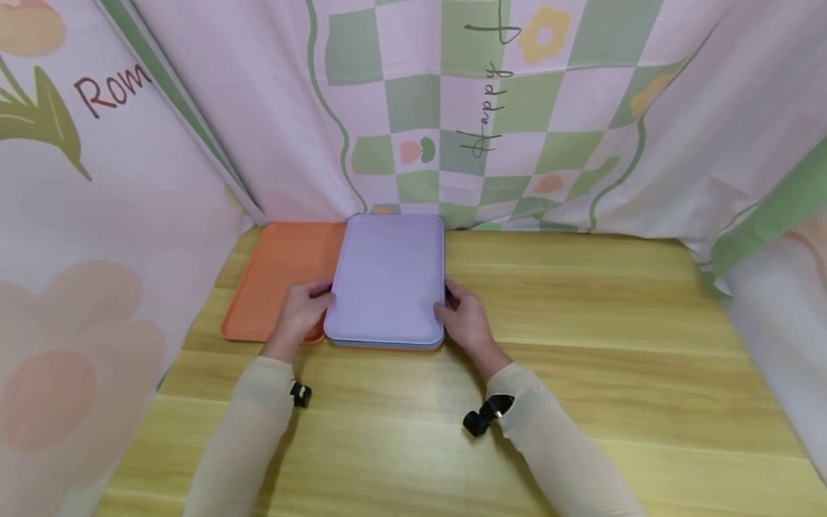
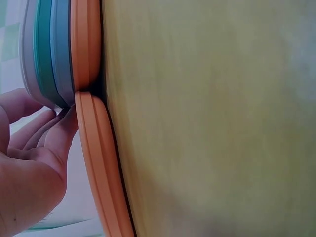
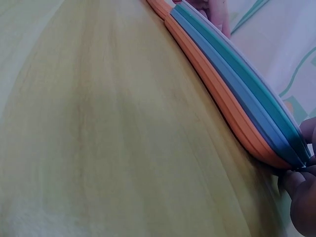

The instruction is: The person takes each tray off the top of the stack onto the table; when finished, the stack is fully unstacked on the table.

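A lavender tray [image 1: 388, 280] lies face down on top of a stack near the back of the table. Below its rim show a teal tray [image 2: 43, 59], a blue tray [image 2: 61, 54] and an orange tray [image 3: 212, 79] at the bottom. My left hand [image 1: 302, 310] grips the stack's left edge, thumb at the lavender rim and fingers under the upper trays. On the opposite edge, my right hand [image 1: 466, 319] holds the stack likewise. Exactly which trays each hand's fingers reach under, I cannot tell.
Another orange tray [image 1: 278, 280] lies on the wooden table [image 1: 581, 373], against the stack's left side and partly under my left hand. Printed curtains [image 1: 413, 108] hang behind the table's back edge, and a patterned cloth [image 1: 97, 251] borders it at left.
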Available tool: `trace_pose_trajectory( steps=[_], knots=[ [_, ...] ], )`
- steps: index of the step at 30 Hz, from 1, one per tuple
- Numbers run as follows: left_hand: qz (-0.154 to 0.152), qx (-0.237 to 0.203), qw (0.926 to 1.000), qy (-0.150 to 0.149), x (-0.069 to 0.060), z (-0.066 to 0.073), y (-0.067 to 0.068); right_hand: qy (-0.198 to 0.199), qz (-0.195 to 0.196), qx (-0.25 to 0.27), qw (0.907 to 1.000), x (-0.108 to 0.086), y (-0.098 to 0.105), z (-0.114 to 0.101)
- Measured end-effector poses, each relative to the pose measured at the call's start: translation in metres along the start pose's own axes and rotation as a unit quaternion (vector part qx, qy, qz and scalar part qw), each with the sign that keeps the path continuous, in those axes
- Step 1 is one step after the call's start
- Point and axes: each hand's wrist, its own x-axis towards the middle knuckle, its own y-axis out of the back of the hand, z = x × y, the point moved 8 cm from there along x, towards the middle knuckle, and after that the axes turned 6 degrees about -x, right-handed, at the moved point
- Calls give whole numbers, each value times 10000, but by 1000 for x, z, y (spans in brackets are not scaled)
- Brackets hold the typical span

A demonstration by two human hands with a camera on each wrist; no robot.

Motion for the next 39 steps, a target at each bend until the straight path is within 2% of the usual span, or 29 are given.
trace_pose_trajectory(
  steps=[7,12,18,29,34,39],
  knots=[
    [-49,10,9999,109,2,-3,1,148,140,-365,9991,-1,-1,-4],
    [-102,93,9998,141,3,-4,0,57,256,-467,9986,-2,0,-5],
    [-147,209,9997,53,4,-5,-1,-142,347,-469,9982,-4,-1,-8],
    [-174,99,9993,313,3,-9,-2,-101,714,-409,9966,-6,-1,-11],
    [-211,174,9994,194,3,-7,-4,-198,727,-382,9964,-7,-1,-10],
    [-211,210,9996,13,4,-5,-4,-95,848,-485,9952,-9,2,-15]
  ],
)
